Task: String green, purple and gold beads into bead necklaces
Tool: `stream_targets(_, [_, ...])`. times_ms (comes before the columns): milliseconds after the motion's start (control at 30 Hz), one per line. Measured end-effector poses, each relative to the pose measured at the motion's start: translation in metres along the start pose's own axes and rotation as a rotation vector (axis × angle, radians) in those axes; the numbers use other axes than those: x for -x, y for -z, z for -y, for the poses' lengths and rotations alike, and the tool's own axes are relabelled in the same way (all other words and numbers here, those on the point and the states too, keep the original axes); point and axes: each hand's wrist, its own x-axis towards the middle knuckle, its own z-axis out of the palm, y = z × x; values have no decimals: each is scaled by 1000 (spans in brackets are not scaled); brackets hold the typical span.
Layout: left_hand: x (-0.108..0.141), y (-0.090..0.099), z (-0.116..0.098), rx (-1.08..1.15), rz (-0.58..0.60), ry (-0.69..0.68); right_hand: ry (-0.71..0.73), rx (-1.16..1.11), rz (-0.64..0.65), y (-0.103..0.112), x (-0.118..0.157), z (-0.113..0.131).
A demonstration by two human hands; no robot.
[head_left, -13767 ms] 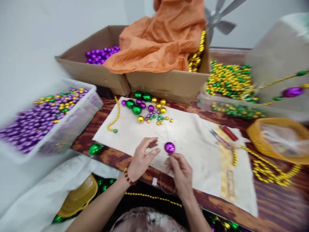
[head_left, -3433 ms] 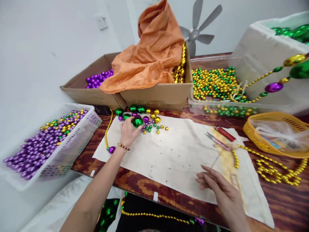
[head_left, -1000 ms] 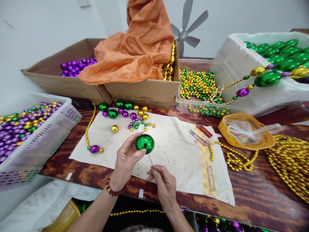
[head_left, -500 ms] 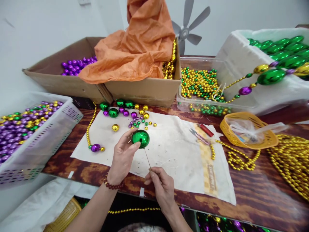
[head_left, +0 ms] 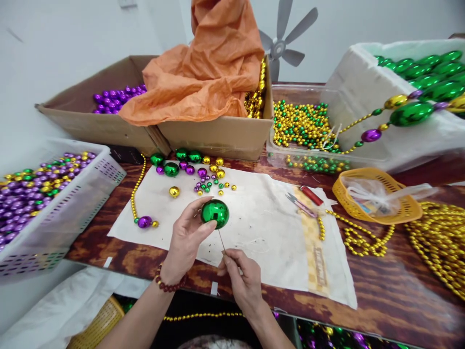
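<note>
A large shiny green bead is held in my left hand, between the thumb and fingers, above the white cloth. My right hand pinches a thin needle below the bead. The needle's upper end meets the bead's underside; whether it is inside is hidden. Behind my hands, green, purple and gold beads of several sizes lie at the cloth's back edge. One gold bead sits apart from them. To the left is a gold bead string ending in a purple bead.
Small snips and a red-handled tool lie on the cloth's right. A yellow basket, gold strands and a foam box stand right. Left is a white crate; behind, a cardboard box.
The green bead and my left hand have shifted slightly right and down, closer to my right hand. Less of the needle shows between them.
</note>
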Motion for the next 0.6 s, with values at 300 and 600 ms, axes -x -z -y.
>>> stream_targets(300, [4,-1,1,-73,-42,-46,51,68,-92,-2,7,-7])
stream_targets(600, [11,-5,13,-92,74,123,-59,-12,-130,-2,-5,-4])
